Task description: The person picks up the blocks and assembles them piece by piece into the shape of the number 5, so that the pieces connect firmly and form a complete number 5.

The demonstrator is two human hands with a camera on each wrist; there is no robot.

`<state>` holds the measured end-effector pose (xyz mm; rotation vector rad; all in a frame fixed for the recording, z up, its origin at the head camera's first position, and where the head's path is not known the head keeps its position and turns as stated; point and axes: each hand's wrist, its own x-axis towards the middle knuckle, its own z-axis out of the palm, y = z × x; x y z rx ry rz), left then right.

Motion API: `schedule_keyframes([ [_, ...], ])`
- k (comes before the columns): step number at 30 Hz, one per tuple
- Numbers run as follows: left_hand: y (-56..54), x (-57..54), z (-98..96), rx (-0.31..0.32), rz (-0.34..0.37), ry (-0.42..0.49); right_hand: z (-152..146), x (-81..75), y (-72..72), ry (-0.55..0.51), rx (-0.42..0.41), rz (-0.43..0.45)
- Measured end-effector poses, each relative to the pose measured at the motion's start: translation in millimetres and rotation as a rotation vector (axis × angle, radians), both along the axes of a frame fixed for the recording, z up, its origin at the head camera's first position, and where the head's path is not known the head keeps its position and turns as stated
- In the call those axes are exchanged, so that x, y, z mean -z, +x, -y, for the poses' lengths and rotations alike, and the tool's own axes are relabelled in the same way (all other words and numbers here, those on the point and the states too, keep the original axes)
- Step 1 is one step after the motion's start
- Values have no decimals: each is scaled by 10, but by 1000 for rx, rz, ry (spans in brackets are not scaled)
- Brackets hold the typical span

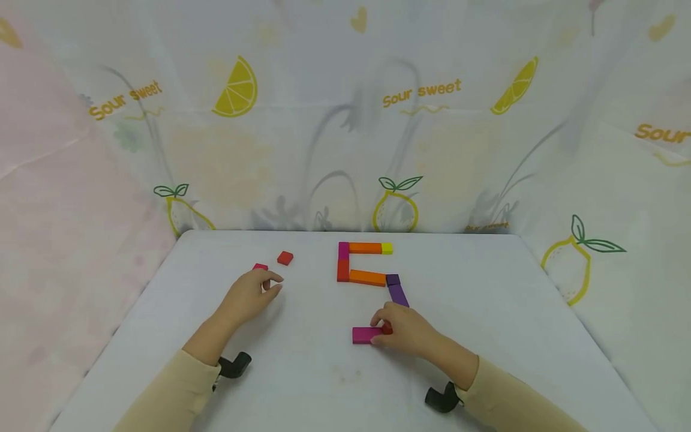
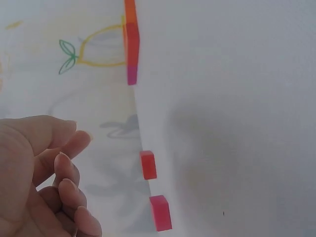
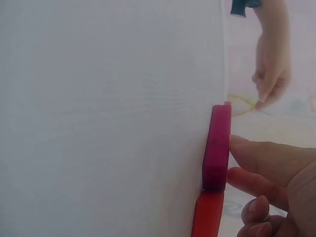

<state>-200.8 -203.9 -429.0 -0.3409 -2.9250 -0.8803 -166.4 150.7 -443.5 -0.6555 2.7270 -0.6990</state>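
My right hand (image 1: 405, 329) has its thumb and index finger at the two long sides of a magenta block (image 1: 363, 335), pinching it near its right end. A red block (image 1: 387, 328) lies end to end with it, partly hidden under the fingers; in the right wrist view the magenta block (image 3: 217, 148) and red block (image 3: 207, 215) meet at their ends. My left hand (image 1: 250, 295) hovers with loosely bent fingers and nothing between them. Just beyond it are a pink-red block (image 1: 260, 266), partly covered by the hand, and a small red block (image 1: 285, 258).
Toward the back of the white table (image 1: 308, 360), blocks form a bent line: yellow (image 1: 387, 248), orange-red (image 1: 365, 248), magenta (image 1: 344, 250), red (image 1: 343, 270), orange (image 1: 367, 278), dark purple (image 1: 393, 279) and purple (image 1: 398, 294). A lemon-print cloth (image 1: 324, 150) hangs behind.
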Motion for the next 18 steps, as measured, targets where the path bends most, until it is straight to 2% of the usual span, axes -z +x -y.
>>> schedule_keyframes([
  [7, -25, -9, 121, -64, -26, 16, 8, 3, 0, 2, -3, 7],
  [12, -102, 32, 222, -117, -36, 20, 12, 12, 6, 13, 4, 5],
  [18, -241, 52, 338, -190, 21, 10, 20, -1, 9, 20, 14, 8],
])
